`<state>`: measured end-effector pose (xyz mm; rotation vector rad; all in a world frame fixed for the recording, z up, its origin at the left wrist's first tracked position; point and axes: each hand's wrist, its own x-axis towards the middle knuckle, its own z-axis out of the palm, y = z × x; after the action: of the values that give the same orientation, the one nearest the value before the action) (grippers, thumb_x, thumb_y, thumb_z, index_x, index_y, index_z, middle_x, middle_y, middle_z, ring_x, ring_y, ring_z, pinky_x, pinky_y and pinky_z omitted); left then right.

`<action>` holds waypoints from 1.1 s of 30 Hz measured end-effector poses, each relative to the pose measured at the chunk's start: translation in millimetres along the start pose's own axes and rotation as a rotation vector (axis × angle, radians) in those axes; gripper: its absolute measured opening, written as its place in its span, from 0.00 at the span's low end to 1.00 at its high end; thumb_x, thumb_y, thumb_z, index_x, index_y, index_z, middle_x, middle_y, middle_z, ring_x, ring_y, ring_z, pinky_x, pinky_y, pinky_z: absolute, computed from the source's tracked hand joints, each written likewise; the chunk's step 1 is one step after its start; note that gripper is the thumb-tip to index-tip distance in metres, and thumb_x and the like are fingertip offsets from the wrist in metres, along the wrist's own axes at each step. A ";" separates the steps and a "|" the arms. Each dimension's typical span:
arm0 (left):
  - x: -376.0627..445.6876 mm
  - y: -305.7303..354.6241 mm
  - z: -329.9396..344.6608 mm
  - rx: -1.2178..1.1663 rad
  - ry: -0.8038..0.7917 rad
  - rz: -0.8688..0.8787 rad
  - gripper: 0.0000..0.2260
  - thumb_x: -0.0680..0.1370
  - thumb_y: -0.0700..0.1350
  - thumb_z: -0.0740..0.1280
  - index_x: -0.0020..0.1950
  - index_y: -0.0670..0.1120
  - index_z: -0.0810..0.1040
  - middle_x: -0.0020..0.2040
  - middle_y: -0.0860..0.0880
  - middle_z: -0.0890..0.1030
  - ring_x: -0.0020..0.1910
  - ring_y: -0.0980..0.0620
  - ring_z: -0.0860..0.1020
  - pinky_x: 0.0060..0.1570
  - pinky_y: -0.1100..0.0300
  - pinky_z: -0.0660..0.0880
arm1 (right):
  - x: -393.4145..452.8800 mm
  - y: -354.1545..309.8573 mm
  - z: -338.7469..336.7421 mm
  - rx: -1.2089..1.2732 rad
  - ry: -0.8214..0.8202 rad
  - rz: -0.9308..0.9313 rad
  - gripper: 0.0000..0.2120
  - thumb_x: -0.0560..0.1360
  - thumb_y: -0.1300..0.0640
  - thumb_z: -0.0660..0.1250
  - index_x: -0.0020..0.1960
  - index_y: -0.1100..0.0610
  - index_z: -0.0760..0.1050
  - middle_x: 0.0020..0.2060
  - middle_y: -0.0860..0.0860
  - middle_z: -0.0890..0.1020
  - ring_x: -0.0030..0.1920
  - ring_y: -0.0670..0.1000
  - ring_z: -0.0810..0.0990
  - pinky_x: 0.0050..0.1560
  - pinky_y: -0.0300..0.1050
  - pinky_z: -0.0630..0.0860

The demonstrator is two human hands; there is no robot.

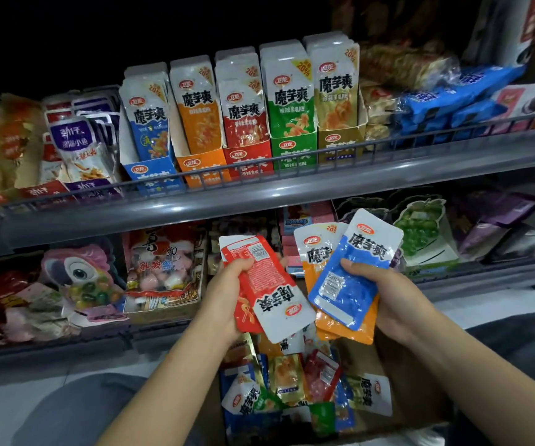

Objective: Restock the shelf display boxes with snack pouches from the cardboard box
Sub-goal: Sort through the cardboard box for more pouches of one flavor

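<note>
Red pouches (266,294) are gripped in the left hand (227,294), orange and blue pouches (343,284) in the right hand (385,294), apparently sorted by colour for the matching display boxes (243,162).

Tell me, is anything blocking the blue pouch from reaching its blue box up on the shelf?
Only the shelf's wire front rail, which crosses the blue display box. The blue pouch in the right hand must go over it; the box top looks open.

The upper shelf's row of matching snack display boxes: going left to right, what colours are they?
Blue display box → orange display box → red display box → green display box → yellow display box.
</note>
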<state>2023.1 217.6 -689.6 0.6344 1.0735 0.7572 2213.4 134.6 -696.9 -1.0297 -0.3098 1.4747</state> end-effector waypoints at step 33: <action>-13.5 29.1 5.9 0.080 -0.109 0.179 0.10 0.74 0.34 0.68 0.54 0.43 0.77 0.37 0.46 0.85 0.33 0.48 0.83 0.31 0.55 0.80 | 15.8 -42.8 58.5 -0.110 -0.052 -0.124 0.10 0.81 0.57 0.56 0.60 0.56 0.71 0.53 0.60 0.83 0.51 0.59 0.83 0.54 0.60 0.77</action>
<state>2018.1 223.4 -658.0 0.8389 0.9590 0.8277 2201.0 180.0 -639.5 -1.0416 -0.4886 1.3862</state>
